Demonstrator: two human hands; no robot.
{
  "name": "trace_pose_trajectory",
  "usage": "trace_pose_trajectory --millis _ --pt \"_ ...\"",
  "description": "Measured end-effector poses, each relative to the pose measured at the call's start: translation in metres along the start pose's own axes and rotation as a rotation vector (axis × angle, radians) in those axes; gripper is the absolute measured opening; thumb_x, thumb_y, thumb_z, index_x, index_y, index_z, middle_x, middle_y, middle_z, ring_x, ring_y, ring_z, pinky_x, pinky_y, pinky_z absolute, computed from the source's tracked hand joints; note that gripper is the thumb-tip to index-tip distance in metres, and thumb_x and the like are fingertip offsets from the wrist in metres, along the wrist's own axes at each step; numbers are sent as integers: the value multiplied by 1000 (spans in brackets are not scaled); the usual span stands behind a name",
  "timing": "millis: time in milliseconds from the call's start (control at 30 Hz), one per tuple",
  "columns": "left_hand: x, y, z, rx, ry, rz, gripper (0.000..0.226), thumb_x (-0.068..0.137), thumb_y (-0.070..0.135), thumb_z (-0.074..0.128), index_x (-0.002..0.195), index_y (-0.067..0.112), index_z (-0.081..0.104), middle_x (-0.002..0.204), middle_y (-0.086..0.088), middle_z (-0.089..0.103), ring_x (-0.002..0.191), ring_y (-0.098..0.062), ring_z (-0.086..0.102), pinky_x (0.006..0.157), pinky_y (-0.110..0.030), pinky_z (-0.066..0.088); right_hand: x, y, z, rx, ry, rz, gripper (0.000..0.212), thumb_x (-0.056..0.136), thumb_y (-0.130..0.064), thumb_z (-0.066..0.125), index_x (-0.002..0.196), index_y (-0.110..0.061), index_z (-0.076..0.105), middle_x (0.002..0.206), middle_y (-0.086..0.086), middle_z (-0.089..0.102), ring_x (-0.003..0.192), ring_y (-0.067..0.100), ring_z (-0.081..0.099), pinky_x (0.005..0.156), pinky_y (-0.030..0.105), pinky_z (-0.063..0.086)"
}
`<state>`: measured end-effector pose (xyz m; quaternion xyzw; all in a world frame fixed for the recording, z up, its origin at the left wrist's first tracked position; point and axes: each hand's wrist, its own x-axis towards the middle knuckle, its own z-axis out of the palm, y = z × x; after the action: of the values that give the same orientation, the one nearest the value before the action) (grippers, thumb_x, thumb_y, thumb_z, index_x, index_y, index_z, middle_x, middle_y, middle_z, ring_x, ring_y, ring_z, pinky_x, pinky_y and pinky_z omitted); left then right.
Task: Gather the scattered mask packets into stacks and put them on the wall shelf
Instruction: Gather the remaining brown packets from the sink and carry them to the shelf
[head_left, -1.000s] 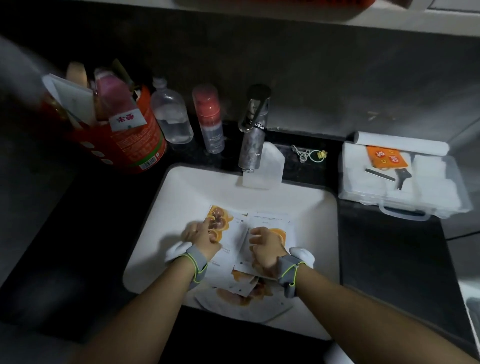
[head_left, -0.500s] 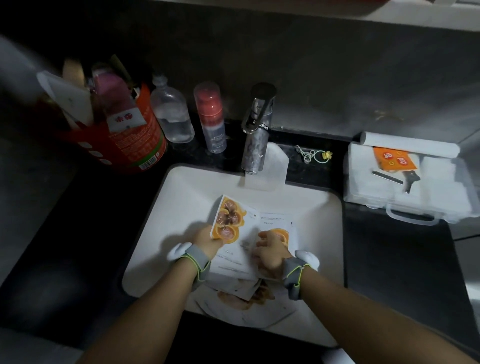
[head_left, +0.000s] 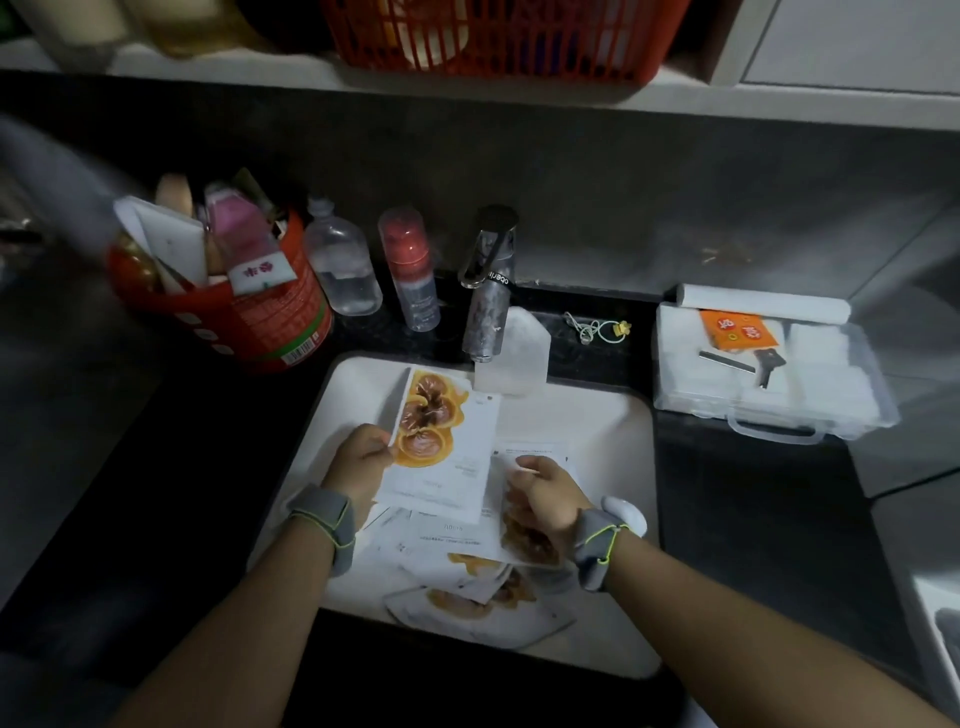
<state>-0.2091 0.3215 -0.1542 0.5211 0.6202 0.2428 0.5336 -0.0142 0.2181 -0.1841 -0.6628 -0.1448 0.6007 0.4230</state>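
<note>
Our left hand (head_left: 363, 460) pinches a flat white mask packet printed with orange slices (head_left: 441, 447), lifted over the white sink basin (head_left: 597, 431). Our right hand (head_left: 545, 501) grips a second packet (head_left: 527, 540). More loose packets (head_left: 467, 605) lie at the basin's front edge. We should square both packets together. The wall shelf (head_left: 467, 78) above carries a red plastic basket (head_left: 498, 36), crowding its middle.

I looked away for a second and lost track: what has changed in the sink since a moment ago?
The left hand has lifted one mask packet off the pile and raised it toward the faucet, tilted up. The right hand, earlier pressing down, now grips another packet at the pile's right. The remaining packets still lie in the sink; the bottles and the clear box on the counter have not moved.
</note>
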Motion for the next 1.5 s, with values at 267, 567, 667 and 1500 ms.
trace_pose_trajectory --millis 267,567,667,1500 --pt "-21 -13 30 56 -198 -45 26 93 -1 49 72 15 48 69 -6 51 55 -14 44 47 -18 34 -18 -2 -6 96 29 -37 19 88 8 47 84 -8 54 86 18 59 84 33 57 77 44 54" --pt "-11 -40 44 417 -253 -55 25 85 -3 52 76 14 68 88 -13 65 93 -28 61 88 -34 49 -5 8 -11 -171 167 -34 15 83 -1 53 87 -15 58 93 15 66 86 31 63 84 49 56" --pt "-10 -44 47 504 -263 -97 18 86 -1 52 88 10 66 96 -17 64 104 -32 60 84 -28 44 3 16 -6 -334 148 1 22 79 -10 50 101 -9 55 102 14 64 93 32 62 87 49 54" --pt "-16 -20 38 -101 -228 -248 33 85 2 64 117 0 59 103 -13 66 100 -26 61 71 -24 50 -13 10 2 -291 -68 -144 24 83 5 59 73 -15 64 80 3 70 77 22 66 78 37 55"
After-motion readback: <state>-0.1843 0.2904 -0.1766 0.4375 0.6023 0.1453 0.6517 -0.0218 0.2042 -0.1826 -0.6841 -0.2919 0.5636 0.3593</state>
